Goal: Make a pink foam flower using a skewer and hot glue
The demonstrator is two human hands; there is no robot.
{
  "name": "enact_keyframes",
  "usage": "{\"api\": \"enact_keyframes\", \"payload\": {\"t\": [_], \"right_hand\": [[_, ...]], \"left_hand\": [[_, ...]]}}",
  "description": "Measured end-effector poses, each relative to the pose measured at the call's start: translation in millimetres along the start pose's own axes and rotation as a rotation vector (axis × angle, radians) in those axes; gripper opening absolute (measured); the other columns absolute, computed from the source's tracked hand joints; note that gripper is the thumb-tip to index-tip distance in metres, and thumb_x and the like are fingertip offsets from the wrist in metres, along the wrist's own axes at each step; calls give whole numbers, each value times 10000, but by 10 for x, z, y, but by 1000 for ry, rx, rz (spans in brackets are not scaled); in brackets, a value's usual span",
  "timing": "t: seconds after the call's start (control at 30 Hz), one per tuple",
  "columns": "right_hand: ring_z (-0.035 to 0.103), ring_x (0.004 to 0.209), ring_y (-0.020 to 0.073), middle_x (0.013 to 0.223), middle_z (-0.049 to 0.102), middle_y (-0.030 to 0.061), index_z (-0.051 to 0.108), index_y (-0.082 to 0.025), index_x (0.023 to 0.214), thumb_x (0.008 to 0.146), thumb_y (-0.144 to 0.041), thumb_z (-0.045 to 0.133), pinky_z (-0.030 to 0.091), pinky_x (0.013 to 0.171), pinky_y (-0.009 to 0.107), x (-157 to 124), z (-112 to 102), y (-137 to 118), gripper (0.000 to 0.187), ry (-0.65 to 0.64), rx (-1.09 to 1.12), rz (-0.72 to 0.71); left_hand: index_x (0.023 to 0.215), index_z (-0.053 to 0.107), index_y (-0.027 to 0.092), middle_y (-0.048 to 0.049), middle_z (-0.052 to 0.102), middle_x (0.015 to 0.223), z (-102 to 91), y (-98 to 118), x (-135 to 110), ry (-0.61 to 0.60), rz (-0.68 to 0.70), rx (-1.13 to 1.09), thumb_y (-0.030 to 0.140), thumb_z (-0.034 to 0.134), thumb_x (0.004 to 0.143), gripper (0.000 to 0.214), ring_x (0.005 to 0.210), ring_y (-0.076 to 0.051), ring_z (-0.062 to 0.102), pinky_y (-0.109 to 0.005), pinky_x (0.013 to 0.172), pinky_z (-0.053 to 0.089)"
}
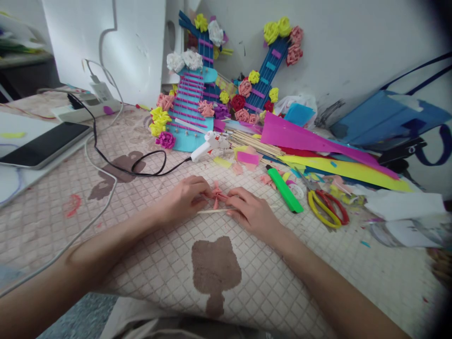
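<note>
A small pink paper flower [216,194] with narrow, pointed strips sits low over the quilted cloth, between my two hands. My left hand [186,197] pinches its left side, with the fingers curled together. On the other side, my right hand [253,210] has its fingertips closed on the flower's right strips. A thin pale wooden stick [214,211] runs just below the flower and passes by the right fingers; whether they also grip it I cannot tell. My thumbs are partly hidden.
Behind lie a white glue gun [205,147], wooden sticks [254,142] and flower-trimmed blue paper pieces [190,101]. To the right are a green cutter [284,189], scissors [326,208] and coloured paper [318,146]. A cable [100,200] crosses the left, near a phone [45,145].
</note>
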State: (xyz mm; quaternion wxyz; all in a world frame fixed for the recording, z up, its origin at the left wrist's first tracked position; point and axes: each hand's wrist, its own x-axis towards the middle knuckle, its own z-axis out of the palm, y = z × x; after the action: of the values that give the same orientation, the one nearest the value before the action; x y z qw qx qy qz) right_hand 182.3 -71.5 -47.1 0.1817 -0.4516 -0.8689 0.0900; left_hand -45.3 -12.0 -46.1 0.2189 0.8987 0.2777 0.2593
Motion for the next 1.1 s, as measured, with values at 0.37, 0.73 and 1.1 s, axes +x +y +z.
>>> {"api": "enact_keyframes", "payload": {"t": [0.37, 0.73, 1.1], "right_hand": [[599, 959, 173, 1136, 565, 71, 607, -224, 1018, 948, -256, 447, 532, 781, 315, -23, -9, 30, 178, 66, 147, 46], [582, 995, 183, 1137, 565, 74, 592, -210, 984, 951, -246, 438, 522, 807, 328, -29, -6, 12, 162, 48, 106, 60], [582, 1003, 191, 1133, 579, 77, 595, -215, 1007, 952, -261, 436, 525, 804, 336, -24, 6, 16, 175, 61, 105, 49]], "left_hand": [[857, 639, 160, -64, 611, 892, -18, -6, 2, -21, 26, -10, 58, 489, 828, 184, 876, -173, 573, -313, 788, 484], [971, 589, 204, -22, 587, 994, -86, 85, -77, -52, 99, 133, 55, 585, 744, 272, 990, -191, 519, -345, 894, 392], [982, 635, 221, -21, 646, 955, -82, 143, -68, -59, 157, 313, 232, 524, 925, 125, 921, -183, 539, -336, 828, 370]]}}
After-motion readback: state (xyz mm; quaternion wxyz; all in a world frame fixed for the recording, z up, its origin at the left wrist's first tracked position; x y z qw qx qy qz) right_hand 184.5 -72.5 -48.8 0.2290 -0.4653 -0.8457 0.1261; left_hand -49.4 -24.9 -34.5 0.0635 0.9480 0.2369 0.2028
